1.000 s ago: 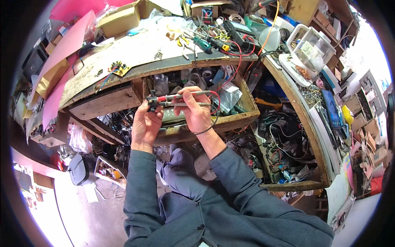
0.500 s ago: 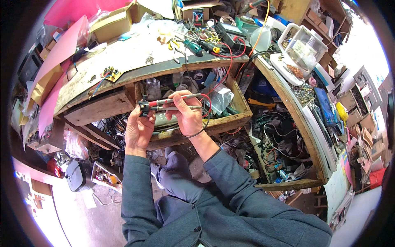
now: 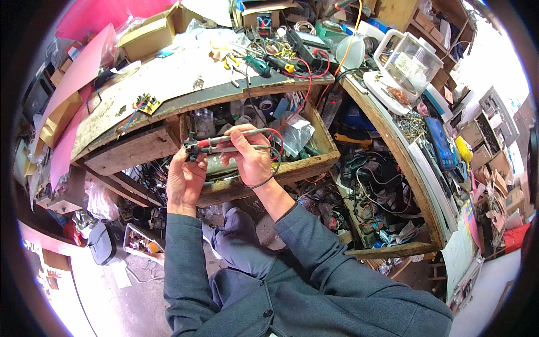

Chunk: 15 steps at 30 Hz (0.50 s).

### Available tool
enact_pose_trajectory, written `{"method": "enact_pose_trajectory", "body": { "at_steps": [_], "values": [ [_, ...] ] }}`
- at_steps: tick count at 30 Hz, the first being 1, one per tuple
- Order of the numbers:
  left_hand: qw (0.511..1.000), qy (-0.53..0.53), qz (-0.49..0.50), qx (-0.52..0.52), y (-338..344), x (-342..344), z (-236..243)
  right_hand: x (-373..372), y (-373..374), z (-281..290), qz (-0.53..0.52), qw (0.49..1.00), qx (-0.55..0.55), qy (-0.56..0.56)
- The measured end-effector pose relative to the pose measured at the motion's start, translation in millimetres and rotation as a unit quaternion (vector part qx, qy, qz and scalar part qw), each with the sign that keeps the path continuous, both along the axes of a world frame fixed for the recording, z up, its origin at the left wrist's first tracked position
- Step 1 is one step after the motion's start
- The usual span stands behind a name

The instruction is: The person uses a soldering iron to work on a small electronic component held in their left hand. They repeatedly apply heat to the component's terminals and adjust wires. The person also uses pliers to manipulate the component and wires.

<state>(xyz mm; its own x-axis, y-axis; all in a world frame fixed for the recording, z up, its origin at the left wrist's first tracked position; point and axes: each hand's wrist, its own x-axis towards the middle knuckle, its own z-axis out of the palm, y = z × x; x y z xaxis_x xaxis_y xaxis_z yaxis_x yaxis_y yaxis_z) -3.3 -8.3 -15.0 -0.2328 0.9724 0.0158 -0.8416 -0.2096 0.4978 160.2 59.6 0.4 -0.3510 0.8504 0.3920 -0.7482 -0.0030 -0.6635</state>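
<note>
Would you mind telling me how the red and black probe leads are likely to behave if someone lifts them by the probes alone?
The probe leads would probably hang floppy: they already loop slackly under the right hand. They look light, being thin wire. The probes seem stiff, held straight between the right hand and the left hand, and their round shafts could well roll on the sloping benchtop.

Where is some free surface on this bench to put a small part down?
One bare patch lies on the pale benchtop, between the cardboard box and the small circuit board. The open drawer under both hands is full, and the right-hand shelf is crowded with cables and parts.
</note>
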Motion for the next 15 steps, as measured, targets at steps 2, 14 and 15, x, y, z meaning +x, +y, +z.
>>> {"method": "enact_pose_trajectory", "body": {
  "at_steps": [2, 14, 15],
  "values": [
    [1.000, 0.001, 0.001, -0.004, -0.1, 0.5, 0.9, 0.3, 0.2, -0.3, -0.002, 1.000, 0.001, -0.003],
    [1.000, 0.015, 0.000, 0.016, -1.6, -0.7, 1.8, -0.6, -0.6, 3.2, -0.006, 1.000, -0.003, -0.014],
    [1.000, 0.014, 0.008, 0.012, -2.9, 1.7, 4.7, -0.4, -1.5, 4.4, -0.005, 1.000, -0.003, -0.018]
  ]
}}
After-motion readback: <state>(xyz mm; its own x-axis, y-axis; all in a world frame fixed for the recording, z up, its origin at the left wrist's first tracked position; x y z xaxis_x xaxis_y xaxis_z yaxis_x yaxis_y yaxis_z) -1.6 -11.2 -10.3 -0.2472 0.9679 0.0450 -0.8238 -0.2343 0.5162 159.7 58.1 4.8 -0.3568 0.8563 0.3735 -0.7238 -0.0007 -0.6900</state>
